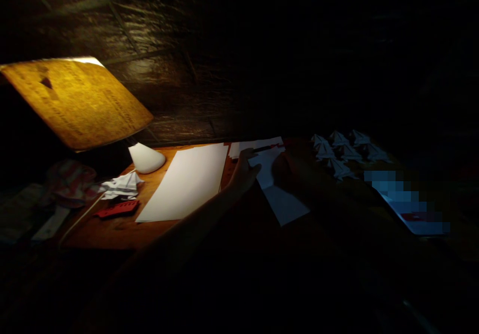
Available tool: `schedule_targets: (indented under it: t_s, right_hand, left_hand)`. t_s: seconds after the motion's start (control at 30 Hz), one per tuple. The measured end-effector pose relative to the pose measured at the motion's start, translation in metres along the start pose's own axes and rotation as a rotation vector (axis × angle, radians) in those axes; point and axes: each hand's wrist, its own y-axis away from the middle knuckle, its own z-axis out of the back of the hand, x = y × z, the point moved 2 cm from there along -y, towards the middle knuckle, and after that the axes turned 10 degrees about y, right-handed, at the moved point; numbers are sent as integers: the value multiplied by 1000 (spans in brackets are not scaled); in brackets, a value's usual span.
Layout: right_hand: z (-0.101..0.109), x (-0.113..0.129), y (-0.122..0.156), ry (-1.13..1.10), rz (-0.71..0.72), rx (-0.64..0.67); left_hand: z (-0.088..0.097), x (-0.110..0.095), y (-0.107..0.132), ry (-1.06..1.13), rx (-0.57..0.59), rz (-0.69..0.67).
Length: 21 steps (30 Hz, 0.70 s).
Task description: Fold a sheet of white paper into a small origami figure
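A long white paper strip (282, 201), with a faint crosswise fold, lies slanted before me on the dim wooden table. My left hand (243, 174) is at its left edge, thumb and fingers apart. Beyond the fingertips, a thin dark stick-like tool (264, 149) with a reddish end crosses the upper part of the paper; its kind is unclear, and it appears to lie there. My right hand (286, 171) is over the strip's right edge, deep in shadow. Its fingers do not show clearly enough to tell whether they grip anything.
White paper sheets (190, 179) lie left of my hands. A lit lamp with a yellow shade (78, 102) and white base (145, 158) stands farther left, near crumpled paper (121, 186) and a red object (118, 209). Several folded paper shapes (346, 152) and a glowing screen (404, 201) are right.
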Motion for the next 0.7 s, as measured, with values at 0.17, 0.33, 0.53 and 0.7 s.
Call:
schedule_targets:
  t_s: [0.17,0.33,0.53,0.7]
  right_hand:
    - [-5,1,5,23,6,-47]
    - [-11,-4,5,25,-22,-111]
    - [-19,-15,2,41,80,-158]
    - [-13,-12,5,32,149,-126]
  left_hand:
    - [6,-26,8,-627,83,-468]
    - [-4,-24,19,-855,500,-412]
    - [-2,-15,18,-798,513,-357]
    - [4,-12,17,-754,490,-334]
